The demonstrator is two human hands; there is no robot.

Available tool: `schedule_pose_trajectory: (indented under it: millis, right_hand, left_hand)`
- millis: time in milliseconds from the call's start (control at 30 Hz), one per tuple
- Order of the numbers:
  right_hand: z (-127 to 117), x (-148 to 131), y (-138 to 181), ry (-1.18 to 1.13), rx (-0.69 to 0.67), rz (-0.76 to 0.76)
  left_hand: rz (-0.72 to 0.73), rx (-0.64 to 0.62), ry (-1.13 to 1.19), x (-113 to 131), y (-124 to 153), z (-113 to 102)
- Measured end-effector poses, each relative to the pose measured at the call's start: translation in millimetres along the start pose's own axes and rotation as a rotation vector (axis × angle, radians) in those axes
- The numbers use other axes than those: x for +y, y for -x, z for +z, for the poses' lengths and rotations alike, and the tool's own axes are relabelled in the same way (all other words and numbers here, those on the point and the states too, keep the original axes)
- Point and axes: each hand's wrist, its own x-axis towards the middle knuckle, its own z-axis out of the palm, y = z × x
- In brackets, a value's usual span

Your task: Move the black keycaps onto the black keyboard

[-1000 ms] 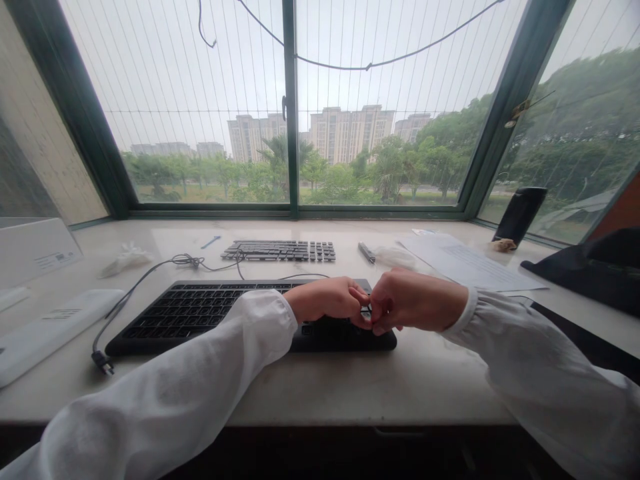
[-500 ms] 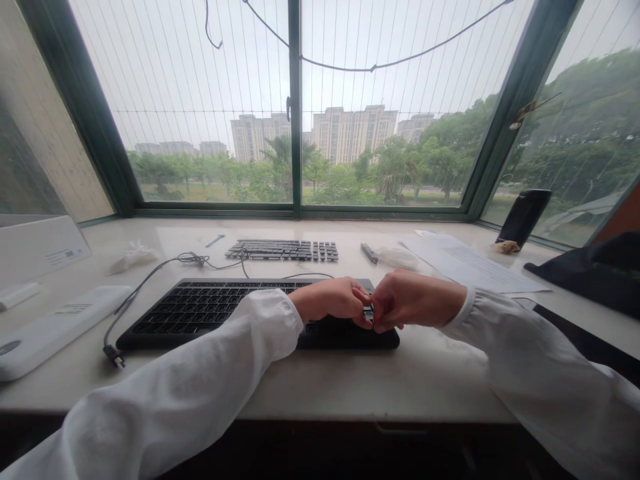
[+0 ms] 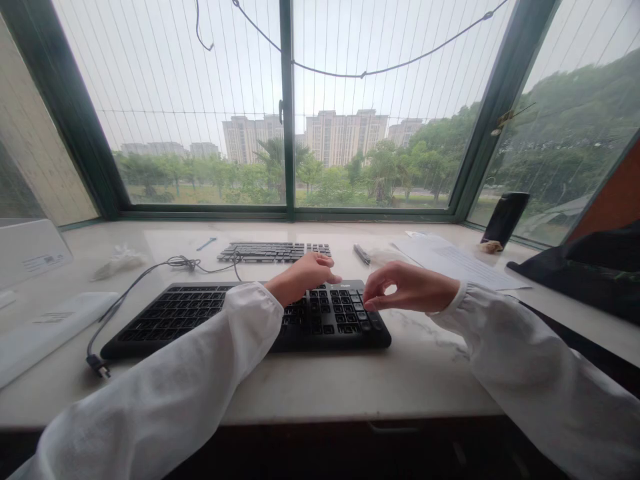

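A black keyboard lies on the pale stone sill in front of me. My left hand hovers just above its right half, fingers gathered and pointing right; whatever they hold is hidden. My right hand floats over the keyboard's number pad, thumb and forefinger pinched in a ring just above the keys. I cannot make out anything in the pinch. Both arms wear white sleeves.
A second, smaller keyboard sits further back, with a cable running to a plug at the front left. White boxes stand at left. A pen, papers, a black upright object and a dark bag are at right.
My hands were pressed together over the keyboard's right end. They have since parted and lifted, the left moving back and left, uncovering the number pad.
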Motion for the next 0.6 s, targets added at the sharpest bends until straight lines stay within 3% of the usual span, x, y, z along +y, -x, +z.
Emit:
schedule_pose_trajectory:
  millis: [100, 267, 600]
  right_hand:
    - [3, -1, -1, 0.027, 0.017, -0.033]
    - [14, 1, -6, 0.098, -0.133, -0.083]
    - [14, 14, -12, 0.208, 0.083, -0.029]
  left_hand:
    - [-0.005, 0.103, 0.022, 2, -1, 0]
    - [-0.002, 0.146, 0.03, 1, -4, 0]
    - [0.015, 0.192, 0.009, -5, -8, -3]
